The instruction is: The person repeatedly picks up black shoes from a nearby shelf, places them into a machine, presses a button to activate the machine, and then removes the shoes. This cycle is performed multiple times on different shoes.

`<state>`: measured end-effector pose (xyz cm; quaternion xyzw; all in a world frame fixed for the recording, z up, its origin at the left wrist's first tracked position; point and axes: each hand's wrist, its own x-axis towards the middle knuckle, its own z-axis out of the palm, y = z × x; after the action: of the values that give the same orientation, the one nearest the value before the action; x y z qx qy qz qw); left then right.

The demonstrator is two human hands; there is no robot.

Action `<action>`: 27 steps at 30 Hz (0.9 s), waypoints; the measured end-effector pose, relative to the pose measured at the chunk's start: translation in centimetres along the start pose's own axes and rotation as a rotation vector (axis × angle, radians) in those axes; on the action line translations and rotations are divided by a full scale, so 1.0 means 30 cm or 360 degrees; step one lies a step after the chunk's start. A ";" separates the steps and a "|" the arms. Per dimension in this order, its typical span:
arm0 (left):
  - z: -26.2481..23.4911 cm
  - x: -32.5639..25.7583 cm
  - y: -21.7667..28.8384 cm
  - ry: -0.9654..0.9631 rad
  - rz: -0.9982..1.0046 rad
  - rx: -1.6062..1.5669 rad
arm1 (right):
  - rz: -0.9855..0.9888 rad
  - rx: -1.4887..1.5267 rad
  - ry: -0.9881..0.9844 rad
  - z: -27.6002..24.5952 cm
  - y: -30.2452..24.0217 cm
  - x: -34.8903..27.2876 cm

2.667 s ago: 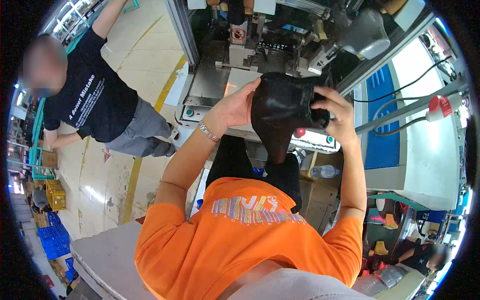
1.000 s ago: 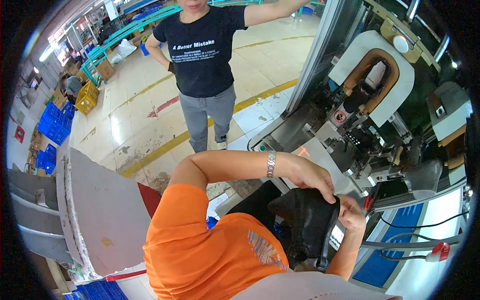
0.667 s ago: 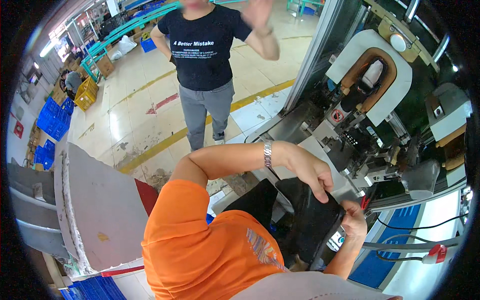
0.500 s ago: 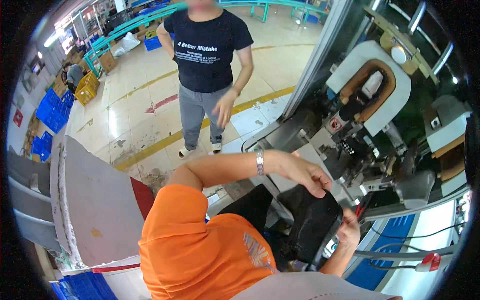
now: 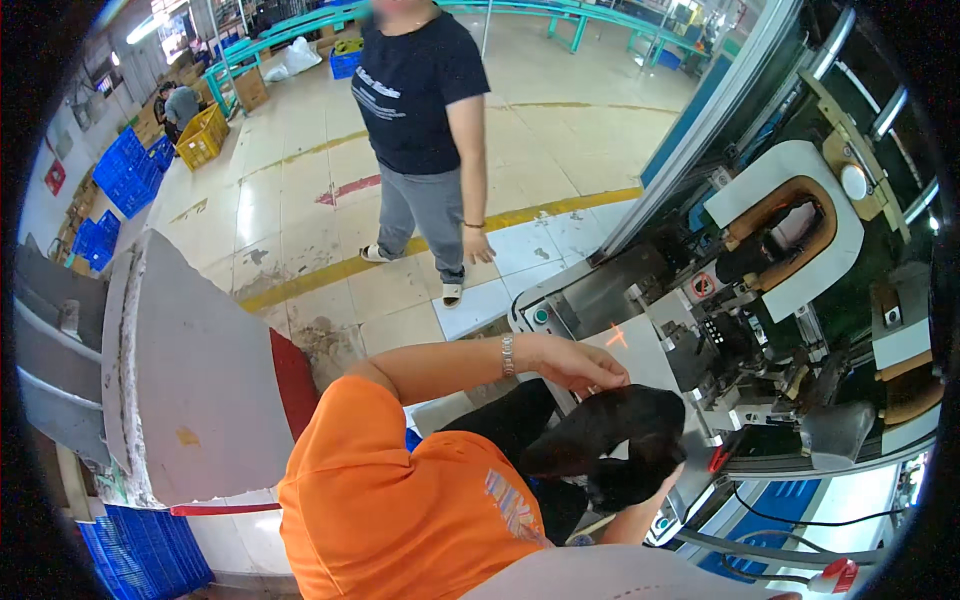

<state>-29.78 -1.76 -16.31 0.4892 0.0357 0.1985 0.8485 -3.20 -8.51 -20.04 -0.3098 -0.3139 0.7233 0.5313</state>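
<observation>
A black shoe upper [image 5: 640, 410] is held in front of my orange shirt, over my lap, with a small gap through its middle. My left hand [image 5: 590, 368], a metal watch on its wrist, comes across from the left and pinches the upper's far edge between thumb and fingers. From below, my right hand [image 5: 655, 492] supports its near right side; the upper covers most of those fingers. Just beyond it lies the machine's pale flat plate [image 5: 615, 340], marked by a red light cross.
On the right stands a machine with a white horseshoe-shaped pad [image 5: 835, 190], lined in brown, and metal clamps. A grey-panelled cabinet [image 5: 200, 380] is on my left. Another person [image 5: 420, 130] in a dark shirt stands ahead. Blue crates [image 5: 128, 172] and a yellow crate [image 5: 203, 137] sit far left.
The shoe upper has been turned and lowered, showing its gap. My left hand has shifted left, and my right hand has gone beneath the upper. The standing person has turned and lowered an arm.
</observation>
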 end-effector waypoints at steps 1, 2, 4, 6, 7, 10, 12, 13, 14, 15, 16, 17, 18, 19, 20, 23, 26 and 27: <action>-0.025 0.007 -0.034 -0.0098 -0.0007 -0.0128 | -0.0056 0.0006 0.0050 -0.045 0.020 0.006; -0.039 0.018 -0.060 -0.0093 -0.0071 -0.0214 | -0.0099 0.0021 0.0099 -0.050 0.027 0.007; 0.010 0.022 -0.059 0.0052 0.0114 -0.0444 | -0.0104 0.0073 0.0163 -0.024 0.036 -0.001; 0.020 0.032 -0.076 0.0154 0.0293 -0.0585 | -0.0083 0.0086 0.0191 0.007 0.043 -0.003; 0.001 0.050 -0.093 0.0184 0.0375 -0.0610 | -0.0069 0.0090 0.0202 0.017 0.055 -0.002; 0.009 0.060 -0.091 0.0239 0.0488 -0.0721 | -0.0068 0.0100 0.0235 0.030 0.085 -0.002; 0.018 0.064 -0.083 0.0266 0.0474 -0.0730 | -0.0073 0.0111 0.0275 0.031 0.102 -0.018; 0.015 0.065 -0.083 0.0279 0.0442 -0.0698 | -0.0089 0.0106 0.0293 0.032 0.101 -0.029; 0.012 0.069 -0.083 0.0280 0.0401 -0.0671 | -0.0107 0.0091 0.0319 0.032 0.086 -0.037; 0.026 0.068 -0.069 0.0402 0.0326 -0.0557 | -0.0126 0.0078 0.0344 0.032 0.067 -0.042; 0.049 0.056 -0.039 0.0499 0.0236 -0.0424 | -0.0154 0.0073 0.0374 0.028 0.048 -0.045; 0.054 0.049 -0.016 0.0566 0.0136 -0.0280 | -0.0173 0.0054 0.0391 0.025 0.023 -0.048; 0.026 0.059 -0.021 0.0538 0.0082 -0.0021 | -0.0195 0.0048 0.0409 0.017 -0.009 -0.066; -0.002 0.084 -0.045 0.0474 0.0041 0.0235 | -0.0228 0.0033 0.0422 -0.002 -0.038 -0.092; 0.018 0.106 -0.044 0.0399 0.0083 0.0269 | -0.0233 -0.0005 0.0343 -0.037 -0.070 -0.120; 0.097 0.228 0.034 0.0129 0.0097 0.0323 | -0.0369 -0.0154 0.0294 -0.022 -0.212 -0.209; 0.232 0.406 0.122 0.0077 0.0163 0.0507 | -0.0967 -0.0361 0.0524 0.004 -0.387 -0.321; 0.270 0.471 0.147 0.0084 0.0229 0.0620 | -0.1197 -0.0492 0.0561 0.043 -0.455 -0.343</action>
<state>-16.06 -1.14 -6.50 0.6399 0.0606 0.2606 0.7204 6.12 -15.32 -7.37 -0.3686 -0.4137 0.3604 0.7504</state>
